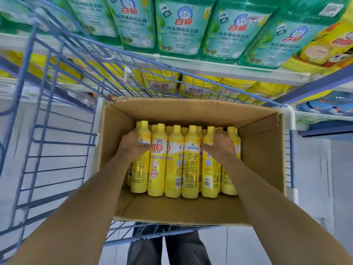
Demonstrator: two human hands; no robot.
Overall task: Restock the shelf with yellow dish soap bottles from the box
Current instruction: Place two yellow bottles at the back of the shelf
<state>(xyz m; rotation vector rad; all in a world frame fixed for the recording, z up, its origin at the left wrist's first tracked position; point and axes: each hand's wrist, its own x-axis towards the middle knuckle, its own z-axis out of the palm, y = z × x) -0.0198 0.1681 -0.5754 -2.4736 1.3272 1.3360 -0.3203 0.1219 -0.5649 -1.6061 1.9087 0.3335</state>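
Note:
An open cardboard box [261,150] sits in a blue wire cart and holds several yellow dish soap bottles [173,161] lying side by side, caps pointing away from me. My left hand [131,145] grips the leftmost bottle [140,169] near its shoulder, thumb across its front. My right hand [219,145] grips a bottle [209,176] toward the right end of the row, fingers over its neck. More bottles lie underneath, mostly hidden.
The blue wire cart [57,111] surrounds the box, its far rail between me and the shelves. A white shelf [229,67] carries green soap refill bags [179,27]; below it stand yellow refill bags [198,87]. My legs are visible under the cart.

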